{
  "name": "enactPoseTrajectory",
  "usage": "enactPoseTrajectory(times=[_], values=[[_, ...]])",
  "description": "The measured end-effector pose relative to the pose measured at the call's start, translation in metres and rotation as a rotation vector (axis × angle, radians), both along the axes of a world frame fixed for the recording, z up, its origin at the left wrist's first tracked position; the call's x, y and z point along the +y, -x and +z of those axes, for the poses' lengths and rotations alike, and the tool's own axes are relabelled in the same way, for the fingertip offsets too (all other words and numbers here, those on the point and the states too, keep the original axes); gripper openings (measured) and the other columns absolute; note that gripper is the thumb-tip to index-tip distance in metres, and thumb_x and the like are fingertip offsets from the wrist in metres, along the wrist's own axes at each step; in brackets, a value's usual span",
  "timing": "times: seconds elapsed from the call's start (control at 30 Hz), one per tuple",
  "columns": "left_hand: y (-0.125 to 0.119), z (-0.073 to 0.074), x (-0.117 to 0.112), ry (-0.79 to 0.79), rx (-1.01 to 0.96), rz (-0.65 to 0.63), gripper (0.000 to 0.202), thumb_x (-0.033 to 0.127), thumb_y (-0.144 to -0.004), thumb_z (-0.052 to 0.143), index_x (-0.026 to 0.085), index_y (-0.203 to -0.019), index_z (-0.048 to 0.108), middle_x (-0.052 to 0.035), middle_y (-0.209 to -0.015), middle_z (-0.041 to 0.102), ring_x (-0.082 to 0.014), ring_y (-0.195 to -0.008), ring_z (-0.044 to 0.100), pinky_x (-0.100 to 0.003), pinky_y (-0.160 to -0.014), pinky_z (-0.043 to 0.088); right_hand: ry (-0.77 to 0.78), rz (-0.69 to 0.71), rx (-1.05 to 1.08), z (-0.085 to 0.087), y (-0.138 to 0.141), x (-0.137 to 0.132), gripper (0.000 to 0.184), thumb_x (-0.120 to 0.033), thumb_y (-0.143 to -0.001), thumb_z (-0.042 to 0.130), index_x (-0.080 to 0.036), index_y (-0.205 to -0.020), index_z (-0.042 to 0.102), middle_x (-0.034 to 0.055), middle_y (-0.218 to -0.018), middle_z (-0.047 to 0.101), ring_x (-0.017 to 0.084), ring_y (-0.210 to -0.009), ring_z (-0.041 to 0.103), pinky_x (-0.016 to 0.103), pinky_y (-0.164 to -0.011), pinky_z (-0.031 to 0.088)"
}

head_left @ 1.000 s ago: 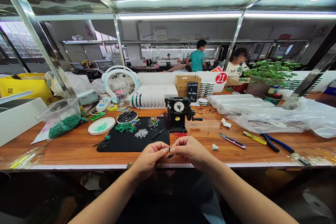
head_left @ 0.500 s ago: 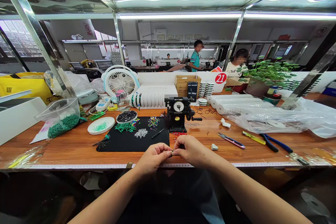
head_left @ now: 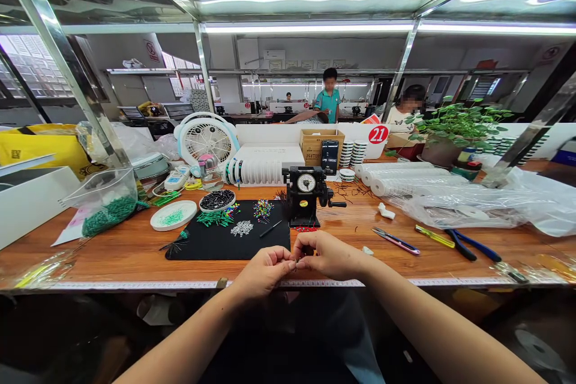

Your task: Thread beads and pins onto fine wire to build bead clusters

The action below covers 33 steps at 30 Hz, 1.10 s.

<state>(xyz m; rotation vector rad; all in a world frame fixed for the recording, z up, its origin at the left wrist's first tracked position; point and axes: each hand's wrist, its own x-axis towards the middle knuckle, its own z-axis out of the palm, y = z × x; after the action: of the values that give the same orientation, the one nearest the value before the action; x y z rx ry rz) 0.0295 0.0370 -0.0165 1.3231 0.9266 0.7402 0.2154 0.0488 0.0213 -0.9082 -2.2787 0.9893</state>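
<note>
At the front edge of the bench my left hand (head_left: 266,270) and my right hand (head_left: 326,257) meet, thumbs and fingertips pinched together. Between them is something tiny and dark, too small to name. Just beyond stands a black hand-cranked machine (head_left: 305,197) with a round dial, a few red pieces (head_left: 306,229) at its foot. To the left of my hands lies a black mat (head_left: 202,247), bearing a heap of small white-grey pieces (head_left: 242,228), green sticks (head_left: 213,218), multicoloured beads (head_left: 263,210) and a dark pen-like tool (head_left: 270,228).
Right of my hands are scissors-like snips (head_left: 396,240), a yellow cutter (head_left: 434,236) and blue-handled pliers (head_left: 472,246). Plastic-wrapped white rolls (head_left: 418,183) lie behind them. On the left stand a white dish (head_left: 173,216), a bag of green pieces (head_left: 108,216) and a fan (head_left: 207,141). Two people are beyond the partition.
My right hand has shifted slightly left and turned a little, partly covering the small white lump. The standing person in the background has turned toward the camera and moved left.
</note>
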Motion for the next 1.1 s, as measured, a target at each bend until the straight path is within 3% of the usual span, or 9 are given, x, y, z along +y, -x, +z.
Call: enactPoseTrajectory(times=[0.2, 0.3, 0.43, 0.57, 0.67, 0.77, 0.9, 1.1], values=[[-0.003, 0.002, -0.003, 0.007, 0.003, -0.013, 0.033, 0.042, -0.068, 0.068, 0.012, -0.075, 0.058, 0.0011, -0.065, 0.051, -0.0095, -0.057, 0.039, -0.023, -0.053, 0.027, -0.235, -0.080, -0.072, -0.003, 0.003, -0.009, 0.010, -0.008, -0.076, 0.057, -0.019, -0.075, 0.056, -0.0004, -0.078, 0.056, 0.014, -0.072, 0.051, 0.024, -0.064, 0.038], [-0.003, 0.003, -0.004, 0.008, -0.008, -0.016, 0.031, 0.042, -0.068, 0.068, 0.012, -0.072, 0.057, 0.0037, -0.060, 0.047, -0.0077, -0.053, 0.034, -0.022, -0.051, 0.024, -0.282, -0.192, 0.034, 0.000, 0.007, -0.012, 0.012, -0.007, -0.077, 0.054, -0.018, -0.073, 0.053, -0.0004, -0.078, 0.053, 0.013, -0.070, 0.049, 0.024, -0.063, 0.037], [0.000, 0.005, -0.004, 0.010, -0.042, -0.015, 0.030, 0.040, -0.069, 0.067, 0.012, -0.074, 0.057, 0.0054, -0.058, 0.044, -0.0060, -0.049, 0.028, -0.022, -0.049, 0.019, -0.120, -0.344, 0.194, 0.004, 0.008, -0.009, 0.007, -0.016, -0.079, 0.056, -0.017, -0.073, 0.052, -0.0018, -0.069, 0.052, 0.012, -0.063, 0.045, 0.024, -0.057, 0.035], [0.003, 0.006, -0.004, 0.014, -0.076, -0.012, 0.032, 0.042, -0.068, 0.068, 0.012, -0.074, 0.057, 0.0051, -0.058, 0.045, -0.0058, -0.050, 0.028, -0.022, -0.049, 0.018, 0.118, -0.222, 0.166, 0.003, 0.007, -0.007, 0.015, -0.028, -0.076, 0.063, -0.016, -0.083, 0.057, -0.0001, -0.074, 0.057, 0.013, -0.067, 0.049, 0.024, -0.058, 0.038], [0.004, 0.005, -0.004, 0.016, -0.092, -0.030, 0.033, 0.042, -0.067, 0.069, 0.011, -0.074, 0.057, 0.0045, -0.059, 0.046, -0.0056, -0.050, 0.029, -0.022, -0.048, 0.017, 0.100, -0.174, 0.131, 0.001, 0.010, -0.007, 0.011, -0.025, -0.076, 0.062, -0.016, -0.072, 0.058, -0.0005, -0.069, 0.057, 0.013, -0.066, 0.049, 0.024, -0.059, 0.036], [0.005, 0.005, -0.002, 0.004, -0.120, -0.042, 0.031, 0.041, -0.071, 0.066, 0.012, -0.077, 0.056, 0.0055, -0.057, 0.044, -0.0048, -0.047, 0.027, -0.022, -0.047, 0.016, 0.084, -0.247, 0.184, -0.002, 0.015, -0.007, 0.013, -0.022, -0.075, 0.061, -0.015, -0.064, 0.057, -0.0020, -0.062, 0.054, 0.012, -0.061, 0.046, 0.023, -0.056, 0.034], [0.007, 0.005, 0.006, -0.042, -0.155, -0.026, 0.027, 0.038, -0.073, 0.066, 0.014, -0.075, 0.053, 0.0086, -0.052, 0.035, -0.0046, -0.045, 0.021, -0.022, -0.046, 0.013, 0.114, -0.310, 0.290, -0.001, 0.020, -0.005, 0.014, -0.024, -0.074, 0.062, -0.015, -0.065, 0.058, -0.0024, -0.061, 0.052, 0.012, -0.061, 0.044, 0.023, -0.056, 0.033], [0.011, 0.017, 0.010, -0.120, -0.154, -0.051, 0.024, 0.035, -0.073, 0.066, 0.013, -0.077, 0.055, 0.0082, -0.054, 0.034, -0.0047, -0.048, 0.023, -0.022, -0.047, 0.016, 0.141, -0.213, 0.449, 0.008, 0.024, -0.008, 0.017, -0.029, -0.077, 0.062, -0.015, -0.067, 0.056, -0.0013, -0.067, 0.055, 0.012, -0.065, 0.046, 0.023, -0.060, 0.036]])
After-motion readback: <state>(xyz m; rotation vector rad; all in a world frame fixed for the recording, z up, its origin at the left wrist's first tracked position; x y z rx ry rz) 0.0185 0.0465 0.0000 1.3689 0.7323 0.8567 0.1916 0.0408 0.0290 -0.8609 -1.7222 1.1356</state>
